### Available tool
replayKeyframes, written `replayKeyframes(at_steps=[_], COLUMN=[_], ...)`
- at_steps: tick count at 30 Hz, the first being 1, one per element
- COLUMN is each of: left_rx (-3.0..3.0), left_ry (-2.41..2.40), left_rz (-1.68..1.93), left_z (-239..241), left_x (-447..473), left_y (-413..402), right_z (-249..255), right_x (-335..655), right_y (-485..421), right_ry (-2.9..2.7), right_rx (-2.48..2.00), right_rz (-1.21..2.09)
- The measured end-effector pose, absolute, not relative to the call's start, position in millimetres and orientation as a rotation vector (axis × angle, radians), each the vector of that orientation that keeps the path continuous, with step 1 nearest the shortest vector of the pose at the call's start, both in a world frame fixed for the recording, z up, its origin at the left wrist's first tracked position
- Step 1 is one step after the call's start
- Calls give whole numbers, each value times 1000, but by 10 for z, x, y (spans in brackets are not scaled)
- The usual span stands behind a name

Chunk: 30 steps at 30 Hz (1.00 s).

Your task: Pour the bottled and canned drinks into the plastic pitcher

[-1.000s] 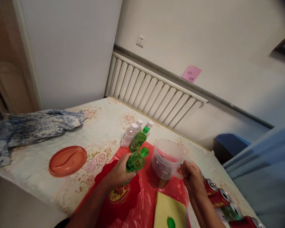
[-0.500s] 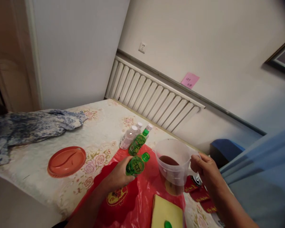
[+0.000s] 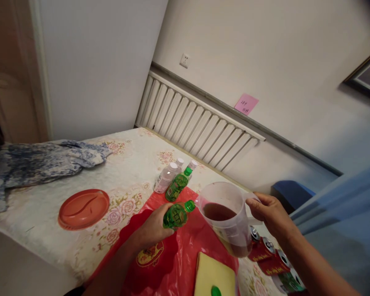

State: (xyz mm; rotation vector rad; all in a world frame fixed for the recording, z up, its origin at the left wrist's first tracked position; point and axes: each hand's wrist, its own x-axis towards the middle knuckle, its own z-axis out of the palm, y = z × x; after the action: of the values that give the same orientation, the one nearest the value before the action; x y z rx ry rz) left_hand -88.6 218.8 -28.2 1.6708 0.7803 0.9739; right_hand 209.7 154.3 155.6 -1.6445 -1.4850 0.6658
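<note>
My left hand [image 3: 156, 224] is wrapped round an uncapped green bottle [image 3: 175, 216], which leans to the right. By its handle my right hand [image 3: 271, 211] grips a clear plastic measuring jug [image 3: 226, 222] with brown liquid inside. The jug tilts left, and its spout is at or very close to the bottle's mouth; I cannot tell whether they touch. Whether liquid is flowing does not show. Below the jug, a loose green cap [image 3: 216, 291] lies on a yellow pad [image 3: 214, 275]. A capped green bottle [image 3: 177, 187] stands just behind the one I hold.
Several white-capped clear bottles [image 3: 165, 179] stand behind. Opened cans [image 3: 274, 263] sit at the right, below my right forearm. A red plastic sheet [image 3: 188, 250] covers part of the floral tablecloth [image 3: 126, 156]. An orange-red lid-like dish [image 3: 84, 209] and a crumpled blue-white cloth [image 3: 52, 164] lie left.
The jug has tipped further left, bringing its spout to the bottle's mouth. Its base has swung right, and more of the cans shows. My left hand has barely moved.
</note>
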Motion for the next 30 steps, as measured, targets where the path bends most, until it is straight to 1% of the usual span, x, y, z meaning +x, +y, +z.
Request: replayKeyframes(at_steps=[30], left_rx=[1700], left_ry=[820], left_rz=[915], left_z=[-149], left_x=[-897], left_y=[2135], right_z=[1845], right_x=[2028], right_y=[1600], right_ry=[-1735], right_rx=[-1824], right_rz=[525])
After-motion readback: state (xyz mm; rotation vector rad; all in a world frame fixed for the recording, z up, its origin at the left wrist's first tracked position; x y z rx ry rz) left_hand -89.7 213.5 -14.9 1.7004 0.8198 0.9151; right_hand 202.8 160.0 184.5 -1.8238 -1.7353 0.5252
